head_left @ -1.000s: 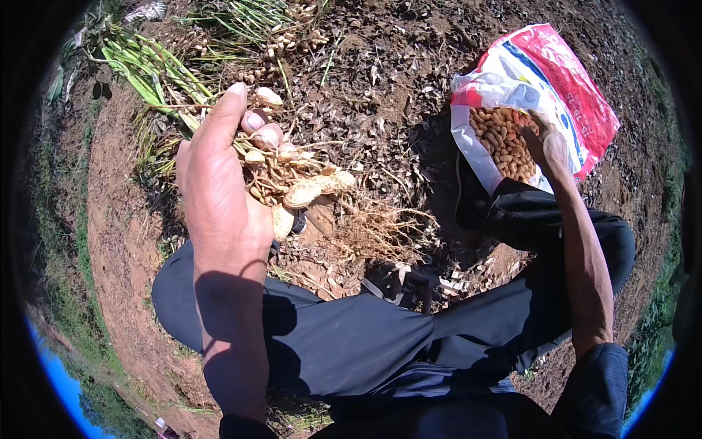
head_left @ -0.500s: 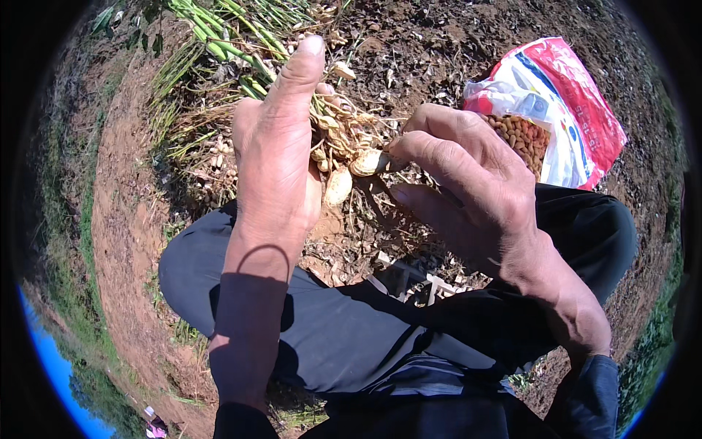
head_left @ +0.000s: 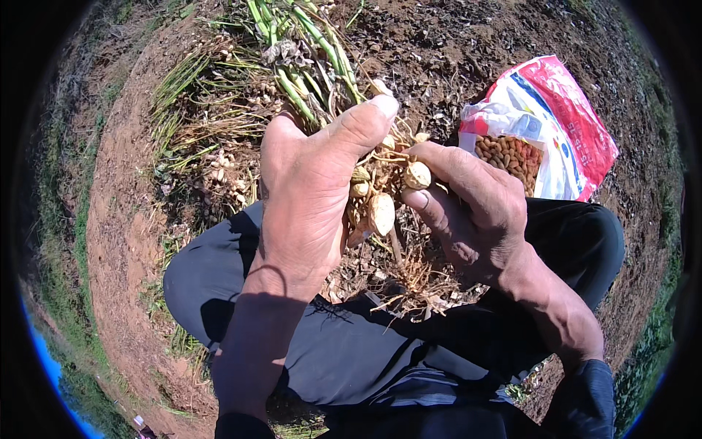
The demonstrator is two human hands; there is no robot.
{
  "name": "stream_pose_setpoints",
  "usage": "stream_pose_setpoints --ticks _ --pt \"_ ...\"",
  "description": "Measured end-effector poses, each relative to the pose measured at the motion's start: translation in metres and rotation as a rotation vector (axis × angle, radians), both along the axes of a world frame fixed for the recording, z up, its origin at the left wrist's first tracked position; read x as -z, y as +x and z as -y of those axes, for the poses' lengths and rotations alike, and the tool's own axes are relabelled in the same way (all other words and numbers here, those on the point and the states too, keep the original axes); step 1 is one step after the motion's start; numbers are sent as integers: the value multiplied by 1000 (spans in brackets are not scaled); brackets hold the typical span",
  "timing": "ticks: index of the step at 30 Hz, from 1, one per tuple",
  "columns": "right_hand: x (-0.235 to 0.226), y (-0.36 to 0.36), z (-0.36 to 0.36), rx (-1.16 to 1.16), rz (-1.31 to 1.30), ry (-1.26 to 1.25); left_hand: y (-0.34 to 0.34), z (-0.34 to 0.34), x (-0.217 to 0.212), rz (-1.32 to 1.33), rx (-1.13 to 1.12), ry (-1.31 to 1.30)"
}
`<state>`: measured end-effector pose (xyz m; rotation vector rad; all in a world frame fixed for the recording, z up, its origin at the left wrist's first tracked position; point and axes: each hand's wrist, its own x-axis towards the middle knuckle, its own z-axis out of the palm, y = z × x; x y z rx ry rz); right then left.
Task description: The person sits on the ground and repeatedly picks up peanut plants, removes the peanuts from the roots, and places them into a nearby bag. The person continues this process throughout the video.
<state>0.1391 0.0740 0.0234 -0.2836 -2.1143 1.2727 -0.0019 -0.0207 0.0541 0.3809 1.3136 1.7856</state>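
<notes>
My left hand (head_left: pixel 311 175) is closed round a bunch of peanut plants, thumb on top. Green stems (head_left: pixel 311 73) stick out beyond the fist, while pale pods hang on its right side, among them a large peanut (head_left: pixel 381 214). Thin brown roots (head_left: pixel 415 282) dangle below. From the right, my right hand (head_left: pixel 482 208) comes in with thumb and forefinger pinching a round-ended peanut pod (head_left: pixel 417 175) at the edge of the bunch. Its other fingers are curled and partly hidden.
A red, white and blue plastic sack (head_left: pixel 570 132) lies at the right, its mouth showing many picked peanuts (head_left: pixel 510 156). More pulled peanut plants (head_left: pixel 194 117) lie on the soil at the left. My crossed legs (head_left: pixel 351 344) in dark trousers take up the near side.
My left hand has moved right and turned the bunch, so the roots now hang lower. The right thumb and forefinger have closed on a different-looking pod.
</notes>
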Motion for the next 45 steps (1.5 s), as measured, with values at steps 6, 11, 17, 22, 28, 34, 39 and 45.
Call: stream_pose_setpoints --ticks 6,11,17,22,28,34,39,45 --pt "-17 3 8 -20 156 -592 0 0 0 -14 -88 -72" --pt "-24 1 1 -71 204 -868 3 -7 15 -312 -121 -119" --pt "-13 2 6 28 191 -724 16 -11 6 -250 -144 -120" --pt "-10 4 2 2 127 -152 10 -4 9 51 -8 -181" --pt "-13 7 3 35 196 -301 13 -9 12 -14 -31 -288" --pt "-17 8 6 75 236 -547 18 -8 9 18 14 -257" --pt "-3 33 -80 207 185 -790 -12 8 -1 -6 -123 -88" --pt "-28 6 -6 -21 404 -1061 0 -1 5 -72 -260 -199"
